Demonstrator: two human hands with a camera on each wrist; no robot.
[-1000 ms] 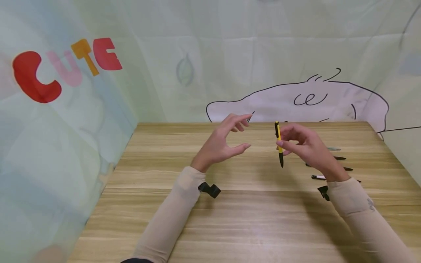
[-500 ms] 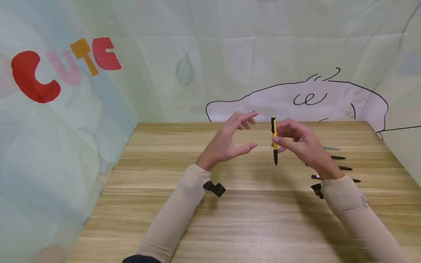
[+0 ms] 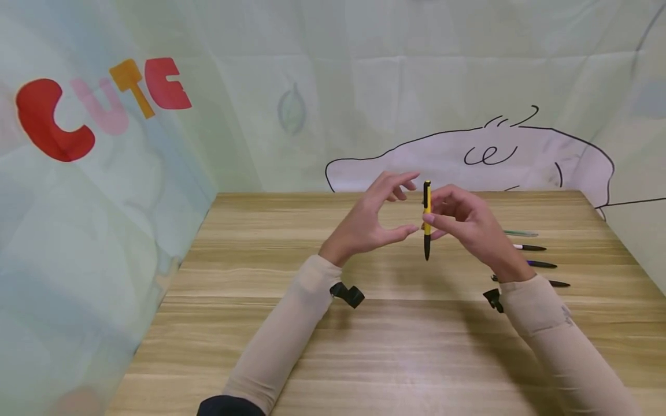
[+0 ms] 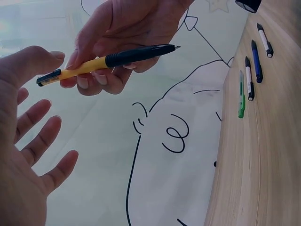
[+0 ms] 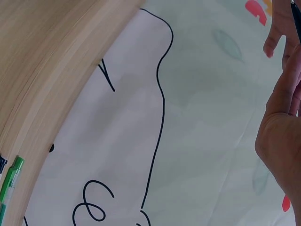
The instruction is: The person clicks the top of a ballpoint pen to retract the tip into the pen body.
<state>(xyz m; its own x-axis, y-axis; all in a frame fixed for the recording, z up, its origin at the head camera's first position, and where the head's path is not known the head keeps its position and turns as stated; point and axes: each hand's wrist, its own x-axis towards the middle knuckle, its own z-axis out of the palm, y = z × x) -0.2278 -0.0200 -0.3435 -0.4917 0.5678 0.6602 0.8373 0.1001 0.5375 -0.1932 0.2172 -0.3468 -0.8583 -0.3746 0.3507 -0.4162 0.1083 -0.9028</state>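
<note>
Upright between my two hands is a yellow and black click pen (image 3: 427,229), its clip up and dark grip down. My right hand (image 3: 468,222) pinches it around the middle between thumb and fingertips. My left hand (image 3: 372,222) holds nothing; thumb and fingers are spread apart, with the thumb tip close beside the pen. In the left wrist view the pen (image 4: 124,57) shows a bare metal point, and its clip end lies near my left thumb. The right wrist view shows my right hand (image 5: 282,125) at the edge, with the pen only partly visible.
Several pens lie in a row on the wooden table (image 3: 364,352) at right: a green clear one (image 4: 241,99), a white and black one (image 4: 249,82), a blue one (image 4: 257,63) and another white and black one (image 4: 265,40). A printed cloth backdrop (image 3: 354,104) stands behind.
My right hand has carried the pen leftward and slightly up, and the pen stands straighter. My left hand has moved right and a little up, narrowing the gap to the pen.
</note>
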